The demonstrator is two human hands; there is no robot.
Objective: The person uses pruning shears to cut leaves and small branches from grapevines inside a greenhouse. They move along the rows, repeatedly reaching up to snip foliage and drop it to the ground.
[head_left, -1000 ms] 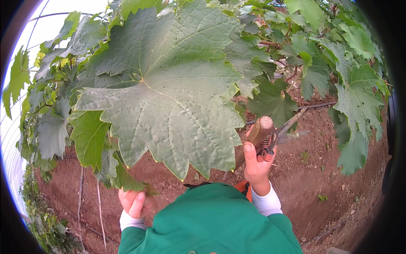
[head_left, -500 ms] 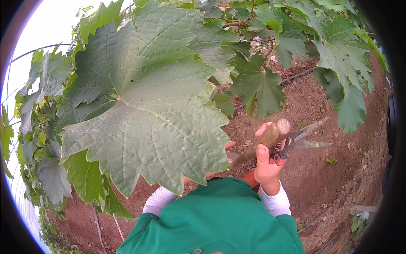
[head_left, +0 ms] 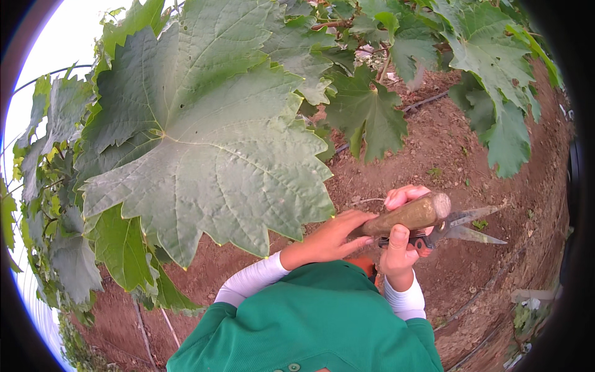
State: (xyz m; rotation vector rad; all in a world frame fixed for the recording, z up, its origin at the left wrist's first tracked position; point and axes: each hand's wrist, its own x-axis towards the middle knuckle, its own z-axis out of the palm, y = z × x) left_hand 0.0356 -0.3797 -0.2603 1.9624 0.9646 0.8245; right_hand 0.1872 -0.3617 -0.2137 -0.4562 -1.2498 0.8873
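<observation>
My right hand point(head_left: 400, 248) is closed round a thick brown wooden handle point(head_left: 412, 214), with the thumb on its near side. Pruning shears point(head_left: 458, 226) are in the same grip, under the handle. Their two long blades stand apart and point right; a spring and red-orange grip parts show by the fingers. My left hand point(head_left: 338, 235) is closed on the lower left end of the wooden-handled tool, fingers above and thumb below. That end is hidden between the fingers, so the tool's kind cannot be told.
A large grape leaf point(head_left: 204, 167) hangs close in front at the left, over much of the view. More vine leaves point(head_left: 369, 111) hang at the top and right. Behind is reddish-brown soil point(head_left: 427, 149) with a dark hose point(head_left: 427, 101) across it.
Both hands, the wooden-handled tool and the shears have moved right and slightly down. My left hand has come out from behind the large leaf. The leaves sit slightly further left.
</observation>
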